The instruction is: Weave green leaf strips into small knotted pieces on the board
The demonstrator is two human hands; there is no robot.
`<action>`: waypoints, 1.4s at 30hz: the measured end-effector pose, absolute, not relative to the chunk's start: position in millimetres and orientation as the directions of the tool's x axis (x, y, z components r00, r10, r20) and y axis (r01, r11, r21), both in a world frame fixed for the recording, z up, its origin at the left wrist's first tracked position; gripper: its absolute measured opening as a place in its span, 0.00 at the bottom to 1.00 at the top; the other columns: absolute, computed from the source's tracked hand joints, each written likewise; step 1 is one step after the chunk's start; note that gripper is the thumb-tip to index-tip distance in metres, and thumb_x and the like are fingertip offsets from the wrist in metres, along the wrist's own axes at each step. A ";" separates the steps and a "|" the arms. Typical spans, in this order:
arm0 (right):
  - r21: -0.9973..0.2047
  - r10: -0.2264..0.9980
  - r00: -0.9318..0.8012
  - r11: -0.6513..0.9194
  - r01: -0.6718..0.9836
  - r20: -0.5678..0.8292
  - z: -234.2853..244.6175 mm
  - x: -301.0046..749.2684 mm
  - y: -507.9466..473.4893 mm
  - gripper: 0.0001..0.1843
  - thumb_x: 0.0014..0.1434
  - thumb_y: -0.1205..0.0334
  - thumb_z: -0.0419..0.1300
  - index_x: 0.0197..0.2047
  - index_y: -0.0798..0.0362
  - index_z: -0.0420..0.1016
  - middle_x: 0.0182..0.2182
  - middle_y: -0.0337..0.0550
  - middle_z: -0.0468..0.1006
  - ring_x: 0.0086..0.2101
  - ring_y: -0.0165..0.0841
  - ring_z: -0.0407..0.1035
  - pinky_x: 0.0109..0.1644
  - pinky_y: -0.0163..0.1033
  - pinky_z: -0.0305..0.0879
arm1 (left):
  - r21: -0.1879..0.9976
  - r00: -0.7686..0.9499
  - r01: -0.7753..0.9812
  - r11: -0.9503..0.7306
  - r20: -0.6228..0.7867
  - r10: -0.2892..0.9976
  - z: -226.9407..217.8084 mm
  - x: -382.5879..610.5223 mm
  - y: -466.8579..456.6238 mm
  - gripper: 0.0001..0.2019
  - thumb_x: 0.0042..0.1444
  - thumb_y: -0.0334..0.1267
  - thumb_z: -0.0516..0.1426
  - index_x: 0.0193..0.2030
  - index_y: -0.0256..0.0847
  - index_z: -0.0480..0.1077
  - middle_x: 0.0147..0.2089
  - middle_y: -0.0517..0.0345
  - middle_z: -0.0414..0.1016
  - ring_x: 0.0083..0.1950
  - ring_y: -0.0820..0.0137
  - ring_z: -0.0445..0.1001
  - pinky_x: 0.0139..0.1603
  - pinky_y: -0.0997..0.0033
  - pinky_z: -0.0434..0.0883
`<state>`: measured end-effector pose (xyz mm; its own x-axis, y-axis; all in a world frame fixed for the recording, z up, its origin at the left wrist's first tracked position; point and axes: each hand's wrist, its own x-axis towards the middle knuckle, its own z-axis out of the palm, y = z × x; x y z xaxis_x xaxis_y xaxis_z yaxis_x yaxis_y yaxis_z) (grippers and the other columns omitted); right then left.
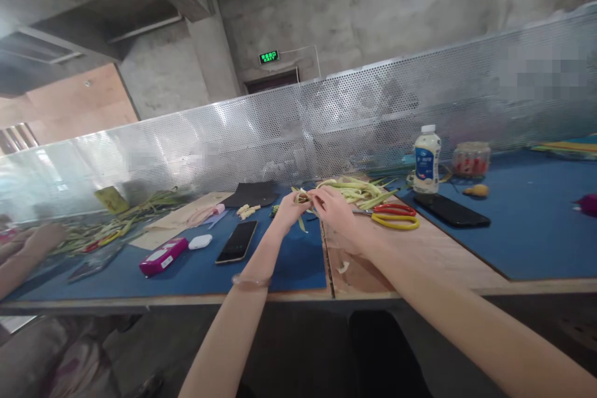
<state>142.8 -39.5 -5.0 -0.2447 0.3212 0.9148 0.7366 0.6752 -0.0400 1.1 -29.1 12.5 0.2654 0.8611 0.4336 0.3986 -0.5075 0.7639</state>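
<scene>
Close together above the table's middle, my left hand and my right hand both pinch a small bundle of pale green leaf strips. A loose strip end hangs below the fingers. The fingertips partly cover the bundle, so its exact form cannot be made out. Just behind my right hand lies a pile of long pale green leaf strips. Scissors with one red and one yellow handle rest to the right of that hand, their blades pointing towards it.
A phone, white case and purple box lie left on the blue mat. Rightward are a bottle, jar and black phone. Another person's hand is far left. A perforated panel stands behind.
</scene>
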 end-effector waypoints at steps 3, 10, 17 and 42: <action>0.002 0.322 -0.278 0.648 0.761 0.905 -4.9 142.9 -41.2 0.09 0.60 0.61 0.52 0.42 0.55 0.69 0.39 0.42 0.72 0.39 0.33 0.67 0.43 0.45 0.64 | 0.749 0.260 0.417 -0.516 0.445 0.857 12.5 0.3 -28.3 0.12 0.56 0.38 0.52 0.44 0.35 0.66 0.42 0.54 0.70 0.38 0.70 0.71 0.37 0.65 0.71; 0.052 0.346 -0.320 0.604 0.796 0.882 -5.7 140.9 -44.2 0.09 0.59 0.61 0.53 0.40 0.55 0.70 0.40 0.43 0.72 0.40 0.34 0.67 0.45 0.46 0.63 | 0.724 0.269 0.432 -0.537 0.465 0.843 11.5 0.3 -27.2 0.12 0.56 0.39 0.52 0.45 0.35 0.66 0.43 0.53 0.69 0.40 0.69 0.71 0.39 0.64 0.70; 0.058 0.357 -0.322 0.585 0.809 0.877 -5.9 141.9 -40.8 0.09 0.59 0.61 0.53 0.41 0.55 0.69 0.41 0.43 0.72 0.40 0.34 0.67 0.45 0.46 0.63 | 0.687 0.293 0.450 -0.571 0.491 0.821 11.8 1.1 -28.6 0.12 0.56 0.39 0.52 0.44 0.35 0.66 0.43 0.54 0.70 0.40 0.69 0.71 0.38 0.64 0.70; -0.042 0.290 -0.141 0.544 0.838 0.947 1.1 143.2 -48.5 0.14 0.58 0.59 0.52 0.47 0.54 0.66 0.44 0.46 0.65 0.44 0.38 0.61 0.47 0.49 0.58 | 0.706 0.388 0.349 -0.616 0.490 0.781 9.8 2.3 -24.2 0.12 0.56 0.38 0.52 0.44 0.35 0.66 0.42 0.54 0.70 0.38 0.70 0.71 0.38 0.64 0.70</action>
<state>143.2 -48.5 1.1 -0.1408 0.2895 0.9468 0.8379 0.5442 -0.0418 2.3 -24.2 9.8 0.3879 0.7810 0.4895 0.3493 -0.6160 0.7060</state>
